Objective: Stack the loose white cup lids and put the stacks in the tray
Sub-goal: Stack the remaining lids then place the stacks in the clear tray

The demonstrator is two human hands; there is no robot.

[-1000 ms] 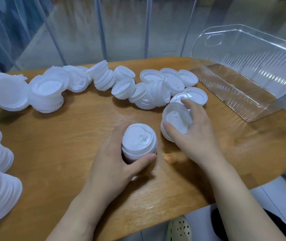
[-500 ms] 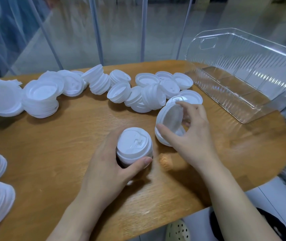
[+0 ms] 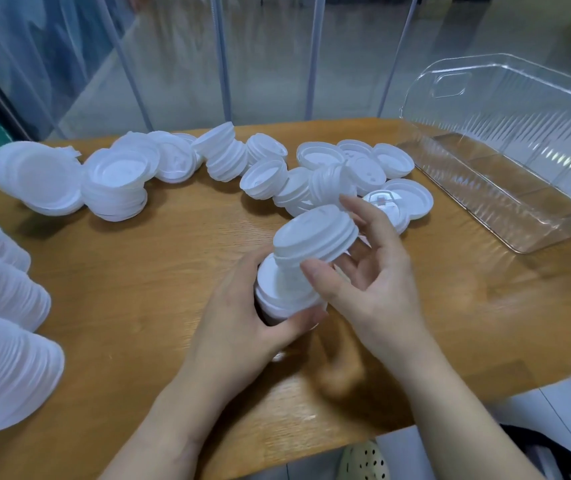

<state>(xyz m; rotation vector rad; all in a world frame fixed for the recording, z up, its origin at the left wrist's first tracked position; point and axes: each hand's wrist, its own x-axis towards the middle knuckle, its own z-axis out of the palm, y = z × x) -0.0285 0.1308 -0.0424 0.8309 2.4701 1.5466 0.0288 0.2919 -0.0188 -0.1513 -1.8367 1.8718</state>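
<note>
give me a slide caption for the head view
Right hand tilts a short stack of white plastic cup lids onto the stack gripped by the left hand.

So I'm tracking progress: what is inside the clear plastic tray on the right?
No lids show inside the clear ribbed plastic tray; the wooden table shows through its floor. Its right end is out of frame.

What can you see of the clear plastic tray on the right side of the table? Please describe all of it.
The clear plastic tray is a long, transparent bin with ribbed walls and a cut-out handle slot in its far end wall. It looks like thin, glossy plastic. It rests on the right part of the wooden table and runs out of the picture at the right edge. No lids are seen inside; the wood shows through its floor. Neither hand touches it.
</note>
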